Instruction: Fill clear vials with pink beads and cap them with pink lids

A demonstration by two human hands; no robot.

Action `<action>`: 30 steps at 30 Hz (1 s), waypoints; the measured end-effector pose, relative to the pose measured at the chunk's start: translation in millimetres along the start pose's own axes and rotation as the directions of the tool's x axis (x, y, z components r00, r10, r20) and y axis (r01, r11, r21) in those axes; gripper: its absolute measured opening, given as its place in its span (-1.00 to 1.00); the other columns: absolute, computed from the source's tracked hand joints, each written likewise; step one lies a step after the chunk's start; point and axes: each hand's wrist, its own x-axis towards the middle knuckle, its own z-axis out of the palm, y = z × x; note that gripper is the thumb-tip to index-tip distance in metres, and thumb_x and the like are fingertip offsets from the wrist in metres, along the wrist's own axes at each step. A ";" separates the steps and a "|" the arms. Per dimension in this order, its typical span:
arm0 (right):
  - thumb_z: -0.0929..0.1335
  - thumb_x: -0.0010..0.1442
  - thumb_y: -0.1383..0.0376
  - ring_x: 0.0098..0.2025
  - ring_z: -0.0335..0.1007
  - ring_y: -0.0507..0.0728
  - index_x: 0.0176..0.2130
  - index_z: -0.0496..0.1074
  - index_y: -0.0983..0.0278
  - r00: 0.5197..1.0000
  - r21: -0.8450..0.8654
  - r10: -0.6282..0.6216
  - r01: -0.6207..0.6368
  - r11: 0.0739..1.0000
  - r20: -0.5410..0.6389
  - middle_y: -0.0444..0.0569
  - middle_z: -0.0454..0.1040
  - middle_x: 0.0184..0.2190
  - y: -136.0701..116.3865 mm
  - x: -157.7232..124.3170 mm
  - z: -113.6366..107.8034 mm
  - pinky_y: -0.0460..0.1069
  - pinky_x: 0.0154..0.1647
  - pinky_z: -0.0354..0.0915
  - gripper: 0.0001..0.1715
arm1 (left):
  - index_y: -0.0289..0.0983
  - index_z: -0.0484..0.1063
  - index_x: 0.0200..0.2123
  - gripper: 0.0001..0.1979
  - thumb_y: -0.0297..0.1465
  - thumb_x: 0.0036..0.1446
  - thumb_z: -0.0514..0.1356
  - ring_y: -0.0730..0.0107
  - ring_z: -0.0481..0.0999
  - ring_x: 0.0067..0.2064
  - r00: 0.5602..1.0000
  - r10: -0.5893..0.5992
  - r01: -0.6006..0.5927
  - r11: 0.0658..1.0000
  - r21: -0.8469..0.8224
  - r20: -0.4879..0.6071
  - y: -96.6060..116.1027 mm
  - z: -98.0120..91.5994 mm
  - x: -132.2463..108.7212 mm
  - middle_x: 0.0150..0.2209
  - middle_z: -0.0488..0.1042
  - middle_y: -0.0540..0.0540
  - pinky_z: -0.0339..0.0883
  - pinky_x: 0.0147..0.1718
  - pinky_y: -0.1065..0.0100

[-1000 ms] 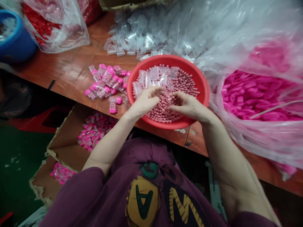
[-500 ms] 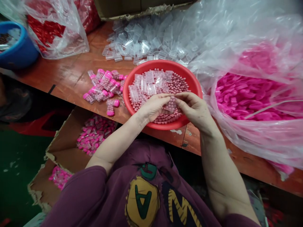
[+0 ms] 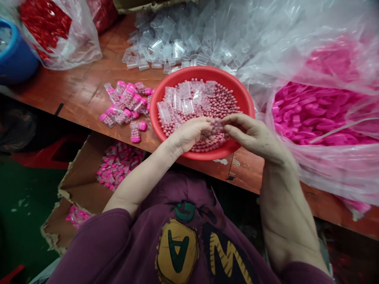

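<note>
Over the front of a red basin (image 3: 247, 106), my left hand (image 3: 192, 132) is closed around a small clear plastic tube (image 3: 217, 127) filled with pink beads. My right hand (image 3: 251, 132) has its thumb and index fingertips at the tube's right end, in a loose pinch; the exact contact is blurred. Beneath both hands, pink beads (image 3: 223, 100) fill the basin, and several clear tubes (image 3: 187, 106) lie on them at the left. Left of the basin is a pile of bead-filled tubes with pink caps (image 3: 127, 96).
Loose clear tubes (image 3: 177, 49) are heaped behind the basin. A plastic bag of bright pink parts (image 3: 314, 114) stands at right. A bag of red parts (image 3: 45, 25) and a blue tub (image 3: 14, 59) sit at left. Below the table edge, a cardboard box (image 3: 83, 169) contains capped tubes.
My right hand has shifted right and turned a little, its fingers slightly looser. The tube has moved slightly right with my left hand. The view has also shifted a little.
</note>
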 end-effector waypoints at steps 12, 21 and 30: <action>0.45 0.29 0.18 -0.36 0.40 0.11 -0.23 0.53 0.17 0.997 -0.012 -0.059 0.059 0.998 -0.046 -0.10 0.55 -0.36 9.8 7.7 -1.2 0.06 -0.30 0.34 -0.88 | -0.30 0.53 -0.31 -0.89 -0.38 0.14 0.26 0.48 0.32 -0.48 0.968 -0.025 0.037 0.998 0.046 -0.248 -0.5 3.2 -0.4 -0.43 0.47 -0.05 0.04 -0.49 0.34; 0.48 0.32 0.16 -0.36 0.53 0.13 -0.14 0.58 0.12 0.651 0.189 0.037 0.165 0.968 -0.758 -0.08 0.65 -0.31 77.6 -0.3 -10.9 0.09 -0.26 0.46 -0.88 | -0.32 0.57 -0.15 -0.88 -0.42 0.25 0.34 0.37 0.68 -0.28 0.990 -0.075 0.041 0.962 -0.270 -0.116 6.3 4.2 -4.1 -0.27 0.67 -0.08 0.57 -0.20 0.35; 0.37 0.39 0.08 0.08 0.57 0.37 0.07 0.56 0.19 0.767 -0.057 0.156 -0.243 0.968 -0.622 0.17 0.61 0.05 168.9 11.7 16.6 0.37 0.18 0.51 -0.63 | -0.30 0.54 -0.37 -0.75 -0.28 0.10 0.48 0.45 0.57 -0.47 0.977 0.008 -0.061 0.967 -0.247 -0.212 13.4 11.7 -7.5 -0.39 0.64 -0.07 0.25 -0.61 0.50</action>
